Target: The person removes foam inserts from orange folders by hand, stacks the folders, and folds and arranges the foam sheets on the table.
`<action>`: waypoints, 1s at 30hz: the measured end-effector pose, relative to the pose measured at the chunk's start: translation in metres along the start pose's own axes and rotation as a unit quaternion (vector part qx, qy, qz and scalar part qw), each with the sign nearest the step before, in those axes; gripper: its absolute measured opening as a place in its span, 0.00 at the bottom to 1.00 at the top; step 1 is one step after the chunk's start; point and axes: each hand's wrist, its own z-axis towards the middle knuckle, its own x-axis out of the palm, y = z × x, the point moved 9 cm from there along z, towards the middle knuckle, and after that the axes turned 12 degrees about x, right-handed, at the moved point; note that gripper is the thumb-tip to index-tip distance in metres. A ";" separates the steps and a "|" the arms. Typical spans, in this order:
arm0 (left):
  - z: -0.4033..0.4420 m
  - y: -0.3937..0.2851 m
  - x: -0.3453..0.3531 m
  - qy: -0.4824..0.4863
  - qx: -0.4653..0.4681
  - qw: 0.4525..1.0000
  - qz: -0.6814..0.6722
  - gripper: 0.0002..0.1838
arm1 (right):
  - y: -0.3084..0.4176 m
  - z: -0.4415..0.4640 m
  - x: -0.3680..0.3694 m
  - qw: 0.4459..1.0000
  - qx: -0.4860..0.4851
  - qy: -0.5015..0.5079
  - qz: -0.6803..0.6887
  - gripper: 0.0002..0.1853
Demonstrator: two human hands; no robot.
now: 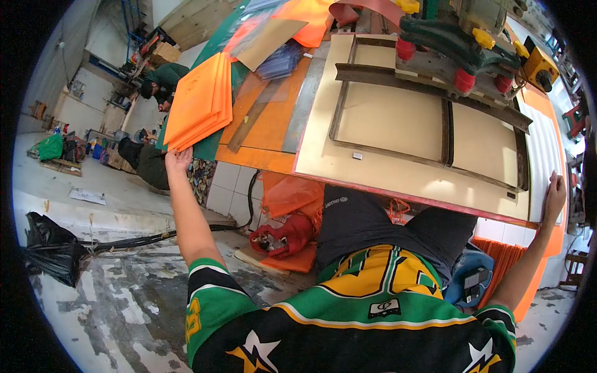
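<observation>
My left hand [179,160] is at the lower corner of a fanned stack of bright orange sheets [202,99], its fingers closed on the edge of the stack. The stack lies at the left end of the work surface, on a green part. Far to the right, my right hand [555,198] is curled at the outer edge of a white ridged sheet [542,158]; what its fingers hold, if anything, is hidden. Between my hands lies a cream board [385,118] with a dark metal frame [448,130] on it, under a green press head [460,46].
Clear plastic pieces [280,60] and a brown card [272,42] lie behind the orange stack. A yellow control box [540,69] is mounted at the press's right. Below the table are orange bags [289,196] and a red bag [283,236]. Another person [163,81] bends down at far left.
</observation>
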 end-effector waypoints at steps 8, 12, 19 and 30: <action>-0.038 -0.004 0.044 0.027 0.050 0.996 -0.069 0.30 | 0.004 -0.003 -0.002 1.000 -0.013 -0.002 -0.026 0.20; -0.028 -0.005 0.064 0.124 0.050 0.991 -0.021 0.35 | 0.017 -0.012 -0.004 0.997 -0.056 -0.037 -0.030 0.20; -0.002 0.021 0.072 0.124 0.065 0.990 -0.032 0.35 | 0.000 -0.002 -0.002 0.999 -0.019 -0.015 -0.021 0.20; -0.038 0.016 0.063 0.082 0.125 0.988 -0.041 0.32 | 0.003 -0.006 -0.003 0.998 -0.050 -0.022 0.035 0.20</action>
